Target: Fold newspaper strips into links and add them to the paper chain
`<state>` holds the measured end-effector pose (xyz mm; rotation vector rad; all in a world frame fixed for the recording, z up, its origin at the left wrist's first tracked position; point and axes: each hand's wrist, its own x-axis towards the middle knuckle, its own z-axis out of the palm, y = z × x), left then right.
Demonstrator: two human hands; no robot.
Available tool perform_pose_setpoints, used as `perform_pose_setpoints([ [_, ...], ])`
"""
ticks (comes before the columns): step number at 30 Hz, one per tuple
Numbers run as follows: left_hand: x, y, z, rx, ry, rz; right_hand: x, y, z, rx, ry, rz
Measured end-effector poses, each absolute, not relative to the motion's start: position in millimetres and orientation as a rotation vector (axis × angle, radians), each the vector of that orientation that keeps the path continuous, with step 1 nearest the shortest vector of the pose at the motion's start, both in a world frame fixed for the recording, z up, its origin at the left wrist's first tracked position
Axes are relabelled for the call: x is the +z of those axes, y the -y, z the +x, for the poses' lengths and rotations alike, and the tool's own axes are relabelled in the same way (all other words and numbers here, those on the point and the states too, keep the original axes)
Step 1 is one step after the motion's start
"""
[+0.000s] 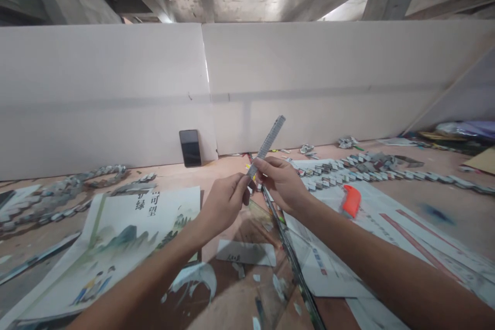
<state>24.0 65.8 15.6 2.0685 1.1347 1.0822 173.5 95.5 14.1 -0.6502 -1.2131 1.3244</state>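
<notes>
The left hand (225,201) partly hides the grey strip (271,137).

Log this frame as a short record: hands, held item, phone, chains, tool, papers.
left hand: pinching the strip's lower end
right hand: pinching the strip just above the left hand
strip: grey, narrow, slanting up to the right
phone: upright against the white panel, screen dark
chains: folded links, one group at left, another at right
tool: orange handle, lying on papers at right; exact type unclear
print: mountain picture, beside the left forearm
slip: handwritten, below the hands
</notes>
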Motion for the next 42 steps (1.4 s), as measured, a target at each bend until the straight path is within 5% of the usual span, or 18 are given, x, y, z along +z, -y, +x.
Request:
perform_pose_setpoints([
  [31,21,-108,-9,1.538,-0.998,1.224,-44,-64,140,1.347,1.699,-1.161],
  [42,-49,-130,-5,1.257,-0.897,0.627,-48,-79,142,1.542,1.551,-1.124],
])
